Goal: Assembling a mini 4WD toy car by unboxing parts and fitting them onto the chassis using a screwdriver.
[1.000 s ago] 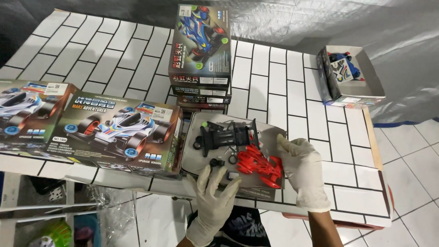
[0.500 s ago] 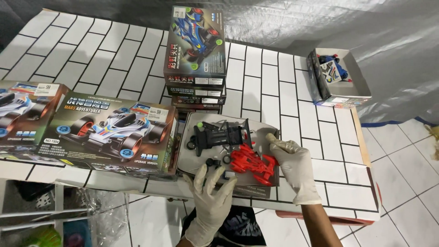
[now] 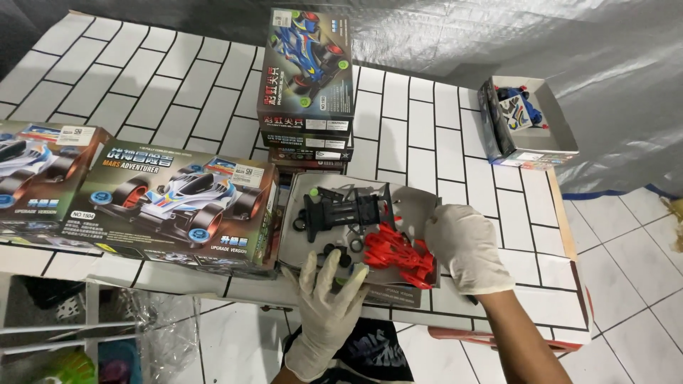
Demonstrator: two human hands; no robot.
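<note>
Under right hand (image 3: pixel 466 247), red car body (image 3: pixel 398 254) edge hidden; grip unclear.

The open parts tray (image 3: pixel 413 206) is hemmed in on the left by a long toy-car box (image 3: pixel 171 206) and behind by a stack of boxes (image 3: pixel 307 78). Bare tiled tabletop (image 3: pixel 519 213) is left free to the right of the right hand (image 3: pixel 466 245); the open box (image 3: pixel 530 121) lies well beyond.

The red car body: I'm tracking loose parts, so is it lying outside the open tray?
No, the red car body lies inside the open tray, beside the right hand.
</note>
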